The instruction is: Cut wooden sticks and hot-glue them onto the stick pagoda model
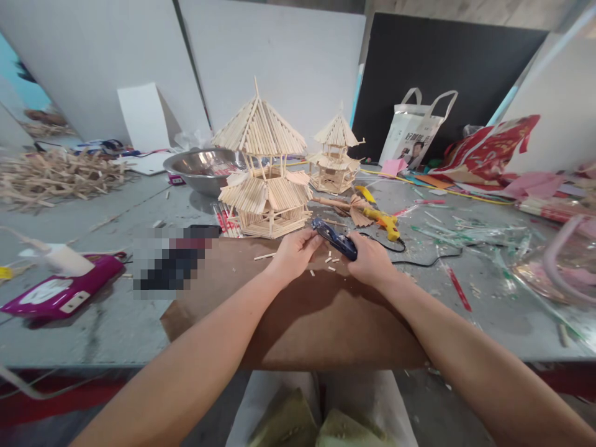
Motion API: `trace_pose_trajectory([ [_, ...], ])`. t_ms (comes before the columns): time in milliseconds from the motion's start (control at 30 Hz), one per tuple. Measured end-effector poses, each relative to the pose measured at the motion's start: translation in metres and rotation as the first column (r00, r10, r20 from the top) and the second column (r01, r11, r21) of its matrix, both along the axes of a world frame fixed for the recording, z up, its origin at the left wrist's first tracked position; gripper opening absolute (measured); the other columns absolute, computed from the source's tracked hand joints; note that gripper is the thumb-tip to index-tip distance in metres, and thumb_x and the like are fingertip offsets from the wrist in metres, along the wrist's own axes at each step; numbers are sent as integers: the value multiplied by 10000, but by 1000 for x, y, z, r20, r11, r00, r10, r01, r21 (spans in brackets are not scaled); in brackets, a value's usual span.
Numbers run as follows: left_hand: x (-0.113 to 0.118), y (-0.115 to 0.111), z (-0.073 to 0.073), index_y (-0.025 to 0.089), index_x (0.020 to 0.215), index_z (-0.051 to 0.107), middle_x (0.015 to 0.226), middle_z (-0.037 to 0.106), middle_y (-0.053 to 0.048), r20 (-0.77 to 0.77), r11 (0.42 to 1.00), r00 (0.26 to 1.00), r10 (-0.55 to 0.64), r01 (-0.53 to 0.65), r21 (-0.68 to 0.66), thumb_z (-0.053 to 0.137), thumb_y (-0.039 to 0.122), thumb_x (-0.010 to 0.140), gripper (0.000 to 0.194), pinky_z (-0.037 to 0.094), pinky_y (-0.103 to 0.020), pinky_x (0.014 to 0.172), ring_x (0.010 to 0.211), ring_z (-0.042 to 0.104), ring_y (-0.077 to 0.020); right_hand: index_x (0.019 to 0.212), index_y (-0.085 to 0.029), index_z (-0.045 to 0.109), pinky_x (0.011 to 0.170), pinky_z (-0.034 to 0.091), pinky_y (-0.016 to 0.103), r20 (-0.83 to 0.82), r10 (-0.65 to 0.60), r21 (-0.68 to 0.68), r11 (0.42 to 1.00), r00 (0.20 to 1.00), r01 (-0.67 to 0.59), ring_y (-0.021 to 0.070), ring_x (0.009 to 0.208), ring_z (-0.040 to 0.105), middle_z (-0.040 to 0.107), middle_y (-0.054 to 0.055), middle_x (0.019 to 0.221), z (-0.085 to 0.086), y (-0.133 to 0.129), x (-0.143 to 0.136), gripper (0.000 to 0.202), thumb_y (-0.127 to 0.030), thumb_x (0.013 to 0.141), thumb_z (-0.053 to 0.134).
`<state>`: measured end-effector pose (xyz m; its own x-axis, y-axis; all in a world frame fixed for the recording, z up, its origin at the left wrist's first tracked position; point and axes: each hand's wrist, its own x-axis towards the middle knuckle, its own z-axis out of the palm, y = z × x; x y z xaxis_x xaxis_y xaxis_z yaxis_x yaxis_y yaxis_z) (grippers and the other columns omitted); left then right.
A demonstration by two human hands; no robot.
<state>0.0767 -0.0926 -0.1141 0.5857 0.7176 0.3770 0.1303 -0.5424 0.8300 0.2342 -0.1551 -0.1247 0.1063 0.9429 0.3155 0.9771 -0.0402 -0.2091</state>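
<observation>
My right hand (369, 259) is wrapped round a dark blue hand tool (336, 241) that looks like pliers or a cutter. Its head points left, toward my left hand (294, 253). The left fingers are pinched together beside that head; what they hold, if anything, is too small to make out. Short cut bits of stick (331, 261) lie under the tool on a brown board (298, 310). Just behind my left hand stands a two-tiered pavilion model (267, 198) made of thin wooden sticks, with a pointed roof.
A smaller stick pavilion (335, 167) stands farther back. Right of it lies a yellow glue gun (385, 222) with a black cord. To the left are a metal bowl (200, 171), a stick pile (60, 177) and a purple power strip (69, 288). Clear plastic scraps (447, 233) litter the right side.
</observation>
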Motion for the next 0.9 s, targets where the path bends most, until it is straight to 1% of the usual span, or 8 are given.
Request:
trace_pose_trajectory([
  [233, 1, 5, -5, 145, 628, 524, 494, 476, 21, -48, 1000, 999, 23, -22, 5, 401, 332, 787, 275, 333, -191, 417, 402, 417, -70, 869, -198, 508, 563, 345, 277, 43, -26, -18, 999, 999, 27, 221, 712, 582, 636, 57, 778, 0, 1, 0, 218, -291, 675, 472],
  [333, 1, 5, -5, 147, 627, 521, 503, 495, 18, -48, 999, 998, 33, -33, -5, 404, 321, 783, 262, 334, -185, 408, 395, 413, -65, 850, -200, 521, 543, 344, 277, 52, -64, -45, 997, 997, 66, 223, 696, 589, 642, 60, 761, 1, 1, -1, 206, -310, 682, 475],
  [467, 1, 5, -4, 137, 629, 536, 516, 524, 10, -93, 998, 994, 58, -61, -26, 408, 320, 779, 268, 346, -188, 411, 391, 423, -65, 839, -199, 534, 530, 349, 281, 69, -118, -74, 990, 991, 124, 229, 677, 592, 641, 66, 726, 3, 2, -2, 206, -321, 686, 471],
  [567, 1, 7, -5, 135, 660, 548, 561, 555, 3, -119, 996, 990, 79, -85, -40, 412, 335, 775, 268, 349, -189, 413, 405, 430, -66, 891, -198, 525, 538, 361, 295, 58, -159, -60, 985, 986, 163, 244, 700, 590, 636, 78, 762, 3, 4, 1, 247, -318, 682, 469],
  [633, 1, 9, -8, 135, 689, 561, 569, 560, 1, -145, 993, 983, 116, -116, 9, 417, 354, 772, 275, 348, -193, 428, 424, 434, -71, 950, -195, 507, 558, 372, 305, 38, -180, -30, 983, 983, 181, 254, 741, 585, 629, 88, 825, 2, 6, 6, 300, -314, 676, 471],
  [667, 0, 10, -9, 135, 701, 570, 562, 558, 1, -167, 989, 975, 144, -135, 61, 424, 359, 769, 276, 348, -196, 443, 439, 437, -76, 973, -195, 498, 569, 377, 307, 29, -183, -18, 983, 983, 183, 256, 763, 580, 622, 92, 854, 1, 7, 9, 323, -309, 672, 475],
  [800, 0, 12, -12, 144, 745, 608, 550, 553, -1, -271, 935, 918, 288, -209, 286, 464, 347, 748, 249, 337, -215, 497, 495, 450, -97, 1011, -194, 485, 606, 391, 306, 0, -155, -1, 988, 988, 155, 249, 808, 564, 603, 93, 905, -3, 10, 17, 378, -271, 641, 497],
  [900, -1, 11, -11, 154, 755, 615, 588, 574, -9, -280, 912, 899, 336, -236, 336, 476, 334, 741, 227, 340, -222, 520, 529, 472, -107, 1066, -180, 457, 650, 398, 314, -9, -87, 19, 996, 996, 87, 250, 838, 550, 591, 98, 926, -4, 10, 18, 456, -250, 619, 510],
])
